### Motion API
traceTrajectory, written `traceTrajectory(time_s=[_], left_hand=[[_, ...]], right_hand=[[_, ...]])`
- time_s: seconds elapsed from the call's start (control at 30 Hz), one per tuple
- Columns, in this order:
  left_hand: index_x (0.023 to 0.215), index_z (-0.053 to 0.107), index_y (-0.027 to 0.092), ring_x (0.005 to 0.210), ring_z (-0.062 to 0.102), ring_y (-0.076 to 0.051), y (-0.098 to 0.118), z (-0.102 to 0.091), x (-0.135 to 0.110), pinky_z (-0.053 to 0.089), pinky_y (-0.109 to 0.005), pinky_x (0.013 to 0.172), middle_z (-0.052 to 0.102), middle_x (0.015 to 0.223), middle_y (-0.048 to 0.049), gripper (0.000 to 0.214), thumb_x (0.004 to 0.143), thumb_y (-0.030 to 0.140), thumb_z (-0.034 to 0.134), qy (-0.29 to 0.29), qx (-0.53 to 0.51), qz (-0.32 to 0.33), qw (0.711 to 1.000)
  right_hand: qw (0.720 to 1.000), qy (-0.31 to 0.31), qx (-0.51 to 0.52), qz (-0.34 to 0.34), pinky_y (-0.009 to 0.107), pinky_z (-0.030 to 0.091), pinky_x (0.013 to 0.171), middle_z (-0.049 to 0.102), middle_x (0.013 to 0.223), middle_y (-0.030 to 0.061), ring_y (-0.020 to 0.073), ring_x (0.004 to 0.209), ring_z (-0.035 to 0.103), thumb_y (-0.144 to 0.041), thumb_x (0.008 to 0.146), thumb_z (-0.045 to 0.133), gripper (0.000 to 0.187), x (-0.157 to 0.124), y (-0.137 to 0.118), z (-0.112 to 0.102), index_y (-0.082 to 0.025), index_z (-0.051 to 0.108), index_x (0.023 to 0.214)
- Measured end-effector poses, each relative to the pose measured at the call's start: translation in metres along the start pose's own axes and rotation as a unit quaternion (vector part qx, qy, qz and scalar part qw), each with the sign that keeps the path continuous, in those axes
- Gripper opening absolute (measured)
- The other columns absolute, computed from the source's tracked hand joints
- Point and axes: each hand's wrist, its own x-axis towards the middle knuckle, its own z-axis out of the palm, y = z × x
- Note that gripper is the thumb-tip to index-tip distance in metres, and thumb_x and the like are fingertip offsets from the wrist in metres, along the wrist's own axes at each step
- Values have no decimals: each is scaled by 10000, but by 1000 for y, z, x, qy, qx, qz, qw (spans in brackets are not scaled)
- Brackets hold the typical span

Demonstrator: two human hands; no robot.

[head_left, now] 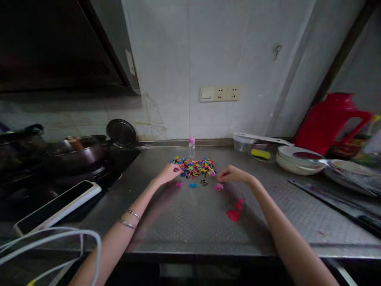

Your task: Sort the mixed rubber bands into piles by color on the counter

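Note:
A heap of small multicoloured bands (195, 167) lies on the steel counter (190, 222). My left hand (169, 172) reaches to the heap's left edge, fingers pinched on something I cannot make out. At the heap's right edge my right hand (233, 174) is also pinched, just above a small pink pile (218, 186). Small sorted piles lie in front: pink (179, 184), blue (193, 185), black (204, 182). A red pile (235, 212) sits nearer me. A small clear bottle with a pink cap (192, 146) stands behind the heap.
A stove with a dark pan (80, 153) and a lid (121, 133) is at the left, a phone (56, 206) and white cable (59, 246) beside it. Stacked plates (297, 159), a container with a yellow sponge (260, 153) and a red jug (330, 119) stand at the right.

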Motion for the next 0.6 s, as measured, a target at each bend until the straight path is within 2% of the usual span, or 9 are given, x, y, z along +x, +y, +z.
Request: traceTrajectory(time_s=[0.13,0.23,0.43,0.6], left_hand=[[762,677,125,644,566,-131,4,8,6,399,-219,640,666,731,-46,250,733,303,504,-6,-18,-20,1000],[766,676,116,654,570,-134,12,15,13,403,-218,637,667,738,-50,239,722,269,498,-12,-40,-6,999],[753,677,116,636,566,-133,43,35,31,403,-217,624,663,712,-46,226,716,222,480,-41,-34,31,998],[850,675,162,682,579,-146,69,58,43,413,-231,658,668,781,-43,237,712,214,489,-50,36,46,997]], right_hand=[[999,-36,-7,18,202,362,518,590,614,5,105,553,471,-249,629,495,267,-2,6,0,-114,684,760],[999,-39,5,37,200,363,493,585,600,7,100,526,465,-209,614,482,309,-3,8,0,-117,685,829],[996,-43,42,62,203,388,492,585,582,9,99,516,482,-172,597,474,318,-3,7,2,-116,681,832],[995,-26,64,72,219,422,532,624,630,19,120,565,530,-176,589,498,324,-1,9,2,-125,678,853]])
